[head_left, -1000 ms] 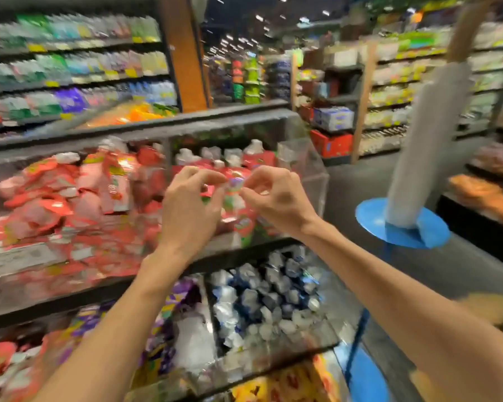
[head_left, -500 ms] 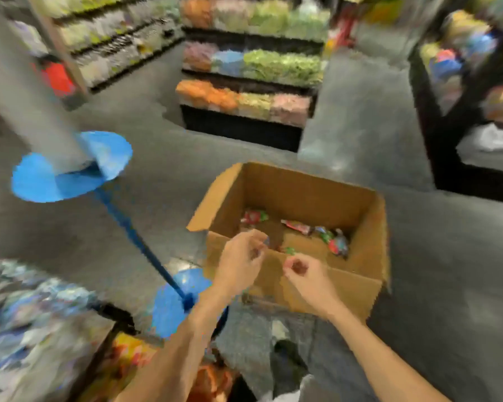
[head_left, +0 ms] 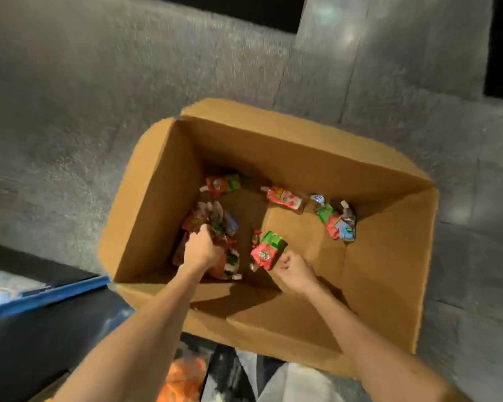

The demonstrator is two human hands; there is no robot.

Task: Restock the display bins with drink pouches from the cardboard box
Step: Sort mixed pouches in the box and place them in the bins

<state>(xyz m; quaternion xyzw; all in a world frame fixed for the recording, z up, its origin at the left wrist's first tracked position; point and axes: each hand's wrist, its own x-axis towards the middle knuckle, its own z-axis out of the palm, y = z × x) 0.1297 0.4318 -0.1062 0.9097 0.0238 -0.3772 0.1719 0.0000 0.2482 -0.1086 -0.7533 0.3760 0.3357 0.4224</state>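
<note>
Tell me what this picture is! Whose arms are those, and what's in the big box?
There is no machine here: those are a person's two bare arms. The picture comes from a camera worn on the person's head, looking down, so you see roughly what they see. On the grey floor stands an open cardboard box. On its bottom lie drink pouches, mostly red and green, with a small heap on the right. The left hand grips a bunch of pouches on the box's left side. The right hand has curled fingers and seems to pinch the corner of a single red and green pouch. The job is to carry these pouches to the shop's display bins.
</note>
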